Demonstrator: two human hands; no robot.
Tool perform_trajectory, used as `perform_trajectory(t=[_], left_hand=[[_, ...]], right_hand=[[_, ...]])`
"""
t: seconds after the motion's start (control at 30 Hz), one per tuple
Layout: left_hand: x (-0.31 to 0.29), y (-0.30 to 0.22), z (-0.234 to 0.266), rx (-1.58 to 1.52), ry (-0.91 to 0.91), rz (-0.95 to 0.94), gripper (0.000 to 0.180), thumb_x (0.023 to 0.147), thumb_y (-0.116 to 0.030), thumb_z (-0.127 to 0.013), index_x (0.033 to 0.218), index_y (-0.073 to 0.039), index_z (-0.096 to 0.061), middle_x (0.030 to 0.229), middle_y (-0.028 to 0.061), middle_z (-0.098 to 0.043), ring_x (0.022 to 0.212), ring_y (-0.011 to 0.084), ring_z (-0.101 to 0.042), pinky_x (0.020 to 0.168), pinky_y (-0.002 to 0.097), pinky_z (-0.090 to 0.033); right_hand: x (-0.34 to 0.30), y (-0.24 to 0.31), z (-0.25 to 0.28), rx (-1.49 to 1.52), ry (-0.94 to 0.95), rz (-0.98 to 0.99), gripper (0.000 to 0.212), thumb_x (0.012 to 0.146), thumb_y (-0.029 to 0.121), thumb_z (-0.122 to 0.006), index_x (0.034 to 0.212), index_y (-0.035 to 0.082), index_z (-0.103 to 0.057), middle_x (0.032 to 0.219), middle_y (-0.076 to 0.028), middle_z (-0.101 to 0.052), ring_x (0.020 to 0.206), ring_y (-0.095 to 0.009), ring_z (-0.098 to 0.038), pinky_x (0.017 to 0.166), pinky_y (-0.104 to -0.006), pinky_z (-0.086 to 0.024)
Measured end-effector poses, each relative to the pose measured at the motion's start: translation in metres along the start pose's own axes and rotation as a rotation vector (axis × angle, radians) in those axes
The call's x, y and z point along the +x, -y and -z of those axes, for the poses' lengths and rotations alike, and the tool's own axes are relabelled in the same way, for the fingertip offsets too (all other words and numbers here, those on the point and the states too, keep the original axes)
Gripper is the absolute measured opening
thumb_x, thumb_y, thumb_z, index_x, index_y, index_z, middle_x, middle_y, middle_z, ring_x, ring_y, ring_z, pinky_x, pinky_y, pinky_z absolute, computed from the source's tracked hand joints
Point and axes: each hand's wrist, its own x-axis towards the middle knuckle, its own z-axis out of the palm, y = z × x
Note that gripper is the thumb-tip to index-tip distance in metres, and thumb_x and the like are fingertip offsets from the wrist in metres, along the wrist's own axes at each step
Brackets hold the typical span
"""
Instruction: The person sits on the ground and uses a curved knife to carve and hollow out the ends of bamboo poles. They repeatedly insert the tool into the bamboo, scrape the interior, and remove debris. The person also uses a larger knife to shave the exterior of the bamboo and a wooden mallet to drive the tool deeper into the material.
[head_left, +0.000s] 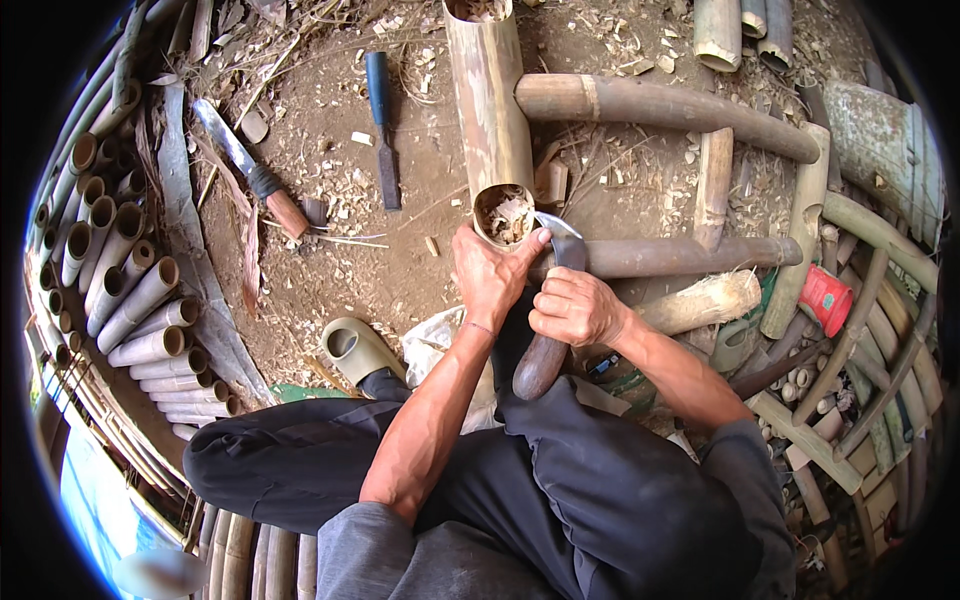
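Note:
A thick, pale brown bamboo tube [487,120] lies lengthwise in front of me, its near open end filled with wood shavings [508,215]. My left hand [490,272] is closed on the near rim, with its thumb stretched right toward the blade. Wrapped in my right hand [578,308] is a curved knife [543,366] with a thick dark wooden handle. Its hooked metal blade rests at the right edge of the tube's mouth. The exact contact between thumb, blade and rim is partly hidden.
Left of the tube lie a blue-handled chisel [383,130] and a wooden-handled knife [250,170]. Cut bamboo tubes [120,240] are stacked at far left. Bamboo bars [660,105] branch off to the right, near a red container [826,300]. Shavings litter the dirt floor.

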Motion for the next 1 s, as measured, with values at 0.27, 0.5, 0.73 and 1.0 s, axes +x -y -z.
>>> perform_trajectory(t=[0.27,0.5,0.73,1.0], left_hand=[[0.012,0.013,-0.005,-0.181,0.061,-0.119,0.099,0.062,-0.059,-0.085,0.121,0.011,-0.047,0.118,0.0263,-0.053,0.113,0.0388,-0.052,0.097,0.0474,-0.043],[0.017,0.033,-0.007,-0.487,0.189,-0.208,0.091,0.06,-0.037,-0.092,0.127,0.005,-0.046,0.122,0.0228,-0.05,0.117,0.0345,-0.048,0.103,0.0436,-0.04],[0.016,0.032,0.008,-0.436,0.307,-0.227,0.085,0.068,-0.02,-0.088,0.133,0.005,-0.04,0.123,0.0157,-0.056,0.114,0.0244,-0.055,0.102,0.0365,-0.043],[-0.012,-0.082,0.138,-0.575,0.678,-0.146,0.062,0.092,-0.043,-0.065,0.131,0.003,-0.052,0.121,0.0198,-0.061,0.116,0.0269,-0.057,0.1,0.0414,-0.044]], right_hand=[[0.025,0.001,0.03,0.307,-0.414,-0.304,0.016,0.077,0.0,-0.073,0.083,0.004,-0.059,0.079,-0.007,-0.058,0.071,-0.02,-0.061,0.061,-0.0329,-0.05],[0.066,-0.046,0.06,0.87,-0.98,-0.916,0.012,0.089,0.006,-0.063,0.092,0.007,-0.052,0.063,-0.002,-0.048,0.051,-0.01,-0.046,0.051,-0.031,-0.045],[0.067,-0.063,0.056,0.915,-0.909,-1.067,0.014,0.088,0.008,-0.067,0.088,0.005,-0.053,0.062,-0.002,-0.049,0.049,-0.011,-0.046,0.05,-0.0308,-0.045],[0.069,0.004,0.104,-0.265,0.127,-0.491,0.021,0.078,0.02,-0.071,0.076,0.008,-0.054,0.067,-0.005,-0.059,0.062,-0.019,-0.062,0.06,-0.0334,-0.054]])
